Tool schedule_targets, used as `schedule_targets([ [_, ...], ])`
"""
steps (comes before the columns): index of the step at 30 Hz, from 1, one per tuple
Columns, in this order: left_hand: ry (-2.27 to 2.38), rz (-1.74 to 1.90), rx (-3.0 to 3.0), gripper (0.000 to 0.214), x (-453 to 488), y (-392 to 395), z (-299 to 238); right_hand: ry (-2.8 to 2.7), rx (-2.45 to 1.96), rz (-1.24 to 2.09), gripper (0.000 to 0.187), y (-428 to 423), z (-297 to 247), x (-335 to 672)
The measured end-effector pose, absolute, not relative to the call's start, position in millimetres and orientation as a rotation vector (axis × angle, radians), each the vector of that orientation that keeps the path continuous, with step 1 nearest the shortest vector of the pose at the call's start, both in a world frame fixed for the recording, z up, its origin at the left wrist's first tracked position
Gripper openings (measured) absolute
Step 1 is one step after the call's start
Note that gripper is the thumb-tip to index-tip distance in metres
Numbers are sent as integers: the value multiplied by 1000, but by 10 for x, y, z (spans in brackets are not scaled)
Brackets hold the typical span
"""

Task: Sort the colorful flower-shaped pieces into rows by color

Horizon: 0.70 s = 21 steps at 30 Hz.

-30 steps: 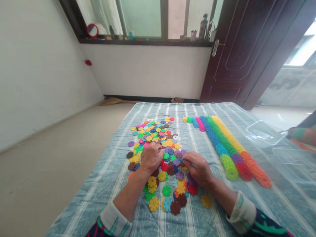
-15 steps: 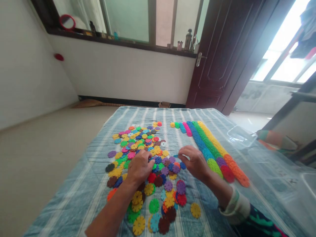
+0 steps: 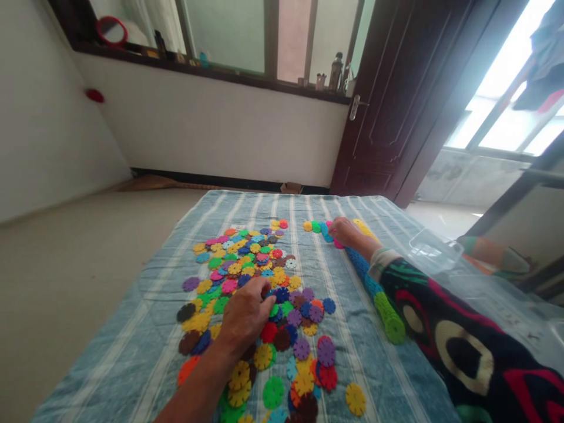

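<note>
My left hand (image 3: 247, 311) rests over a loose spread of colourful notched plastic discs (image 3: 264, 356). Its fingers are curled, with thumb and forefinger close to a dark blue disc (image 3: 282, 295); what lies between them is hidden. My right hand (image 3: 349, 232) is at the far end of the sorted rows, fingers pinched at the short light-blue row (image 3: 325, 232), seemingly on a blue disc. Beside it are a pink stack (image 3: 338, 244), mostly covered, and a long blue row (image 3: 359, 265) ending in lime green (image 3: 389, 317). My right sleeve hides most of the other rows.
A striped blue-white cloth (image 3: 145, 329) covers the table. Clear plastic boxes (image 3: 436, 249) stand along the right side. Small yellow (image 3: 307, 226) and green discs (image 3: 316, 227) lie at the far end. Behind are a dark red door (image 3: 396, 100) and a window ledge (image 3: 211, 73).
My right hand has moved from beside the pile forward to the far ends of the short rows, its sleeve now covering the long rows. My left hand stays over the pile.
</note>
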<state>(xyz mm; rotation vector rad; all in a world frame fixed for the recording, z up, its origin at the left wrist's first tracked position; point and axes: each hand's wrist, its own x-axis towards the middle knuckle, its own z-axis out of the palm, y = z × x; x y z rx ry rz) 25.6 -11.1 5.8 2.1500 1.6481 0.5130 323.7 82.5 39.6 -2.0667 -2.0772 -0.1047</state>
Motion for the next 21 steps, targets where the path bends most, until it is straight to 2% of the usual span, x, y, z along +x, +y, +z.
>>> schedule_targets([
  [17, 1593, 597, 2141, 5, 234, -119, -1, -2195, -2120, -127, 21, 900, 323, 3289],
  [21, 1556, 638, 2144, 7, 216, -108, -29, -2236, -2068, -118, 18, 860, 322, 3256],
])
